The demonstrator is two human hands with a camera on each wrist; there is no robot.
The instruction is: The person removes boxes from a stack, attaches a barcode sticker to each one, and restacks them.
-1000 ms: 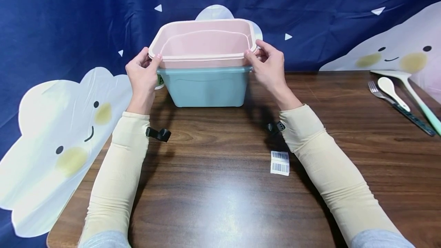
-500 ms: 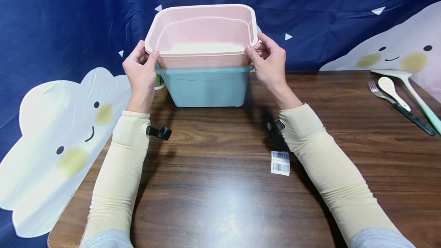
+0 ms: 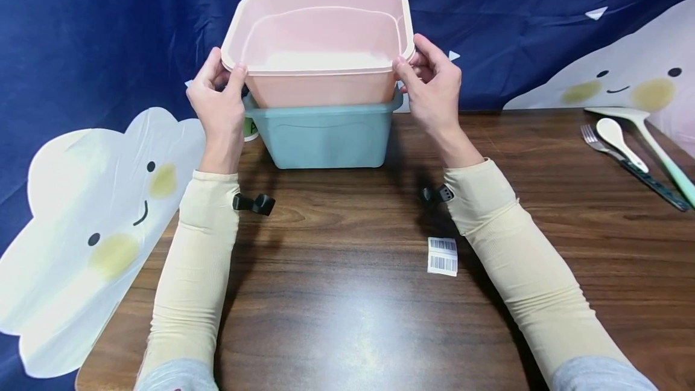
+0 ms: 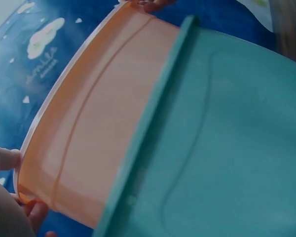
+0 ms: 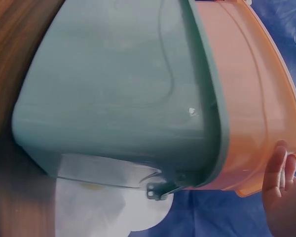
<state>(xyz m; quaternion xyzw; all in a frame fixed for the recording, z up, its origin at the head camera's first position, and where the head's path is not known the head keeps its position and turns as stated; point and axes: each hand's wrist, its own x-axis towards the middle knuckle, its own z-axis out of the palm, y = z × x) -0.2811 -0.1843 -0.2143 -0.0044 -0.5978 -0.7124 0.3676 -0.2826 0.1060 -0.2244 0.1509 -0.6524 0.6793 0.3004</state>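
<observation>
A pink plastic bin [image 3: 320,89] stands partly inside a teal plastic bin [image 3: 326,140], its upper part raised well above the teal rim. My left hand [image 3: 219,104] pinches the pink rim at its front left corner, thumb on top and fingers beneath. At the opposite front corner my right hand [image 3: 434,92] grips the same rim in a like way. Both wrist views show the pink wall [image 4: 98,108] coming out of the teal bin [image 5: 118,74]. How deep the pink bin's lower part sits is hidden by the teal wall.
On the brown wooden table [image 3: 326,306] lies a barcode label [image 3: 442,256]. A fork [image 3: 632,168], a white spoon [image 3: 621,143] and a long green-handled utensil [image 3: 654,143] lie at the right. A green and white item [image 3: 250,130] is partly hidden behind the teal bin. Blue cloth hangs behind.
Both hands have lifted the pink bin steadily upward, so more of its front wall shows above the teal rim. The teal bin has stayed in place.
</observation>
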